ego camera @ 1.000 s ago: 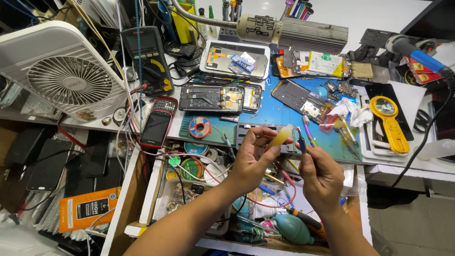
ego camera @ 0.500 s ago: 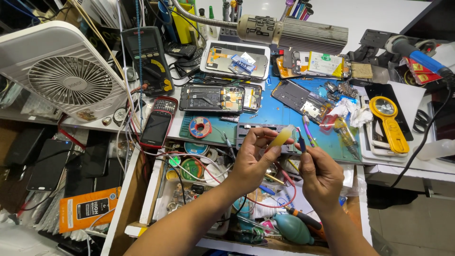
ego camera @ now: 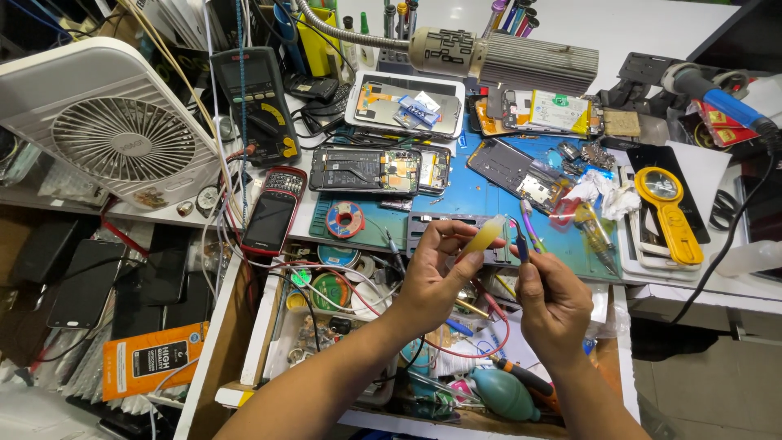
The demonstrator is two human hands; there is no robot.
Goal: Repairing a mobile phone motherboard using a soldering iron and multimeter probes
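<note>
While clamped on a pale yellow tube (ego camera: 484,236), left hand (ego camera: 436,277); right hand (ego camera: 554,303) pinching a blue-tipped tool (ego camera: 521,247), orange package (ego camera: 155,358) far left.

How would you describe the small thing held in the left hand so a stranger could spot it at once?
Start at the big white fan, then go right along the bench edge to the two hands over the open drawer. The left hand pinches a small pale-yellow translucent tube, angled up toward the right hand. Nothing nearby shares its milky yellow colour.

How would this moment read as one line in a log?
left hand: holds pale yellow tube | right hand: holds thin dark tool beside tube tip | below: open cluttered drawer
</note>
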